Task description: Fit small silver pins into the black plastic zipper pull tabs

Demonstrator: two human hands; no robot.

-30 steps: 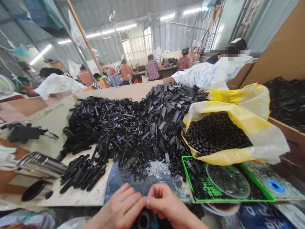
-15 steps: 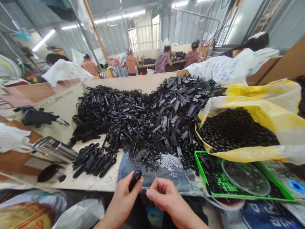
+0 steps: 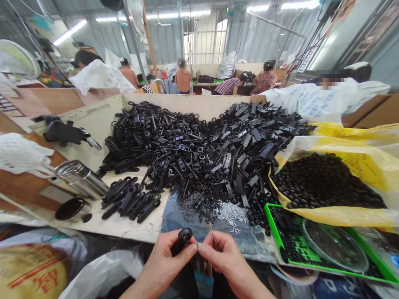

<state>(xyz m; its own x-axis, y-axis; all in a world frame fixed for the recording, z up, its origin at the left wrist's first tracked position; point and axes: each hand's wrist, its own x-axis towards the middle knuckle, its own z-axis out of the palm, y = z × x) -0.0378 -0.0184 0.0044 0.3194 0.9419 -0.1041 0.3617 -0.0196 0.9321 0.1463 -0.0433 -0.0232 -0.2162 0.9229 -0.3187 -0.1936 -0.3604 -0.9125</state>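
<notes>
Black plastic pull gripped in left hand, metal pin pinched in right hand, above pale workbench

Bright, even light falls from the fluorescent tubes and the overexposed barred window, leaving only soft shadows. The steel cylinder carries a hard glare. Wide-angle distortion bows the corrugated walls towards the edges, though focus stays fairly sharp throughout.
</notes>
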